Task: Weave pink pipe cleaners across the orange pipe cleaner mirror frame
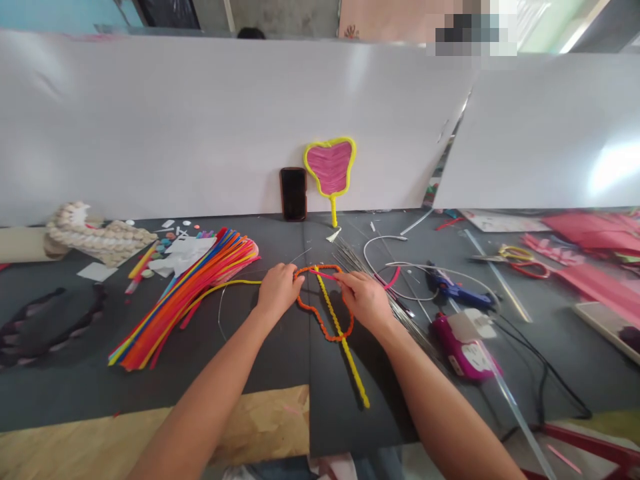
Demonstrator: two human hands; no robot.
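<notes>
An orange pipe-cleaner frame [320,325], bent into a rounded outline, is held just above the dark table. A twisted yellow pipe-cleaner stem [356,373] runs through it and out toward me. Along the frame's far edge stretches a pink pipe cleaner [325,274]. My left hand [277,293] pinches the frame's left far corner, fingers closed. At the right far corner, my right hand [367,301] has its fingers closed on the pink pipe cleaner; its fingertips are partly hidden. A finished-looking fan shape [330,167], yellow-rimmed with a pink filling, leans against the white board behind.
Left of my hands lies a bundle of coloured pipe cleaners [175,307]. A phone [293,193] leans on the white board [175,133]. To the right are thin wires [357,260], a blue glue gun [463,291], scissors [520,260] and a magenta power adapter [463,350].
</notes>
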